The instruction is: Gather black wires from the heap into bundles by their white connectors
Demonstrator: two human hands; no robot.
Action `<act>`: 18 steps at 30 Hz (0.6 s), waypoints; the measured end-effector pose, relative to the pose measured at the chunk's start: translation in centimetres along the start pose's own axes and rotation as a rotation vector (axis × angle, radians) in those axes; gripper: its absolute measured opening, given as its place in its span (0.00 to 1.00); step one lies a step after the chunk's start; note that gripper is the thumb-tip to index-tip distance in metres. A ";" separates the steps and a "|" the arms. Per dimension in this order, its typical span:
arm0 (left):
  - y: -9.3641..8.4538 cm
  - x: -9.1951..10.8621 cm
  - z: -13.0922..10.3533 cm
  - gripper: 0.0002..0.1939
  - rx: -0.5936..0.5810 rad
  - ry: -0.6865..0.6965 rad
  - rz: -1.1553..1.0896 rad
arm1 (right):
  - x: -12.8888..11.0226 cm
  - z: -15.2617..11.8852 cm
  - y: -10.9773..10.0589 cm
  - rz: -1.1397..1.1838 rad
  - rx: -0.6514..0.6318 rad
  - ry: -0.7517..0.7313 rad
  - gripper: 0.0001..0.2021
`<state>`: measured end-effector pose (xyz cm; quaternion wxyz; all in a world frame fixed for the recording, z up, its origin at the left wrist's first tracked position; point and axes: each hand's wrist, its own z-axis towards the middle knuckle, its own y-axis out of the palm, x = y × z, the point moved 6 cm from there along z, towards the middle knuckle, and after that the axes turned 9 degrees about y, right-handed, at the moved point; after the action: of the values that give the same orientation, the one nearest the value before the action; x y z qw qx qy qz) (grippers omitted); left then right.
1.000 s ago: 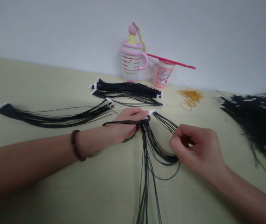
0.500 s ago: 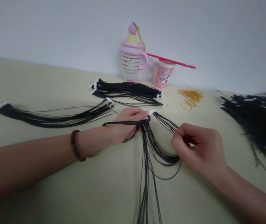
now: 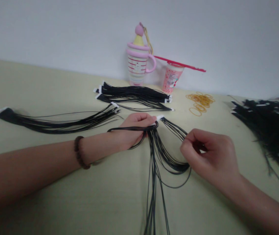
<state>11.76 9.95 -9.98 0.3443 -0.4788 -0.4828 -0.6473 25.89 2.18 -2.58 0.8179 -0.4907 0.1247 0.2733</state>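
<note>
My left hand (image 3: 137, 129) is closed on a bundle of thin black wires (image 3: 154, 153) close to its white connector (image 3: 159, 118). Some of the wires loop back over that wrist, and others hang down past the bottom of the view. Off to the right, my right hand (image 3: 210, 153) pinches a few strands of the same bundle, pulled out from the connector. A larger group curves below toward the right palm; whether the hand holds that group too is hidden. Just left of my left hand lies another wire bundle (image 3: 56, 125) with white ends.
Behind my hands lie stacked black wire bundles (image 3: 134, 93). A striped mug (image 3: 137, 67) and a pink cup (image 3: 172, 78) with a red stick (image 3: 181, 63) across it stand by the wall. Yellow rubber bands (image 3: 200, 99) and a large wire pile (image 3: 274, 127) are on the right.
My right hand has shifted very slightly to the right with the wires. My left hand stays where it was.
</note>
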 end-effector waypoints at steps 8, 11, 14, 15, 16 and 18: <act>-0.1 0.0 0.0 0.11 0.002 -0.002 0.005 | 0.1 0.1 -0.1 -0.008 0.007 0.027 0.09; 0.1 0.2 -0.1 0.10 -0.008 -0.002 0.009 | 0.1 0.1 0.2 0.002 -0.029 0.026 0.09; 0.1 0.2 -0.1 0.11 -0.004 -0.006 0.012 | 0.1 0.1 0.6 0.013 -0.073 0.017 0.09; 0.1 0.2 -0.1 0.11 -0.008 -0.004 0.014 | 0.1 0.2 0.7 0.013 -0.085 0.020 0.09; 0.2 0.2 -0.2 0.11 -0.022 0.001 0.019 | 0.3 0.2 0.9 0.010 -0.102 0.028 0.09; 0.2 0.2 -0.2 0.12 -0.067 0.022 0.061 | 0.6 0.3 1.3 -0.006 -0.144 0.048 0.08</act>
<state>11.79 9.68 -9.75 0.3529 -0.4973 -0.4423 -0.6576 25.61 3.11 -3.63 0.7780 -0.5552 0.1228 0.2673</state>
